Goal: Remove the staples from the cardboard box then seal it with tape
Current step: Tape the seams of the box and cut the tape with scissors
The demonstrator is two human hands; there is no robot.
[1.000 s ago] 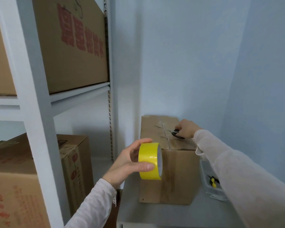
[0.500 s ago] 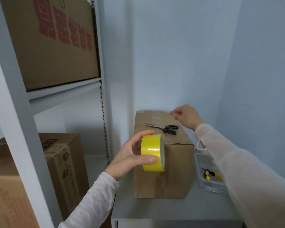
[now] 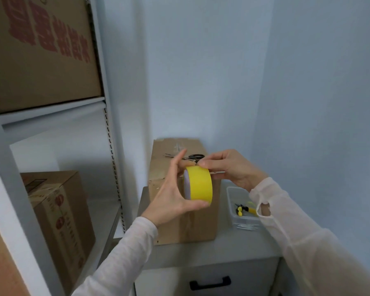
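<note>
A brown cardboard box [image 3: 192,225] stands upright on a grey cabinet top [image 3: 233,248]. Black-handled scissors [image 3: 195,156] lie on the box's top. In front of the box I hold a yellow tape roll [image 3: 201,185]. My left hand [image 3: 173,193] grips the roll with the thumb under it and fingers over its left side. My right hand [image 3: 229,167] is at the roll's top right edge, thumb and fingertips pinching at the tape there.
A clear plastic tray [image 3: 241,218] with a yellow-and-black tool [image 3: 245,209] sits right of the box. A white metal shelf rack [image 3: 109,146] with several printed cartons [image 3: 58,221] fills the left. Walls close in behind and on the right. A drawer handle [image 3: 209,283] is below.
My right hand left the scissors on the box top and came down to the tape roll. My left hand turned the roll and raised it closer to the box top.
</note>
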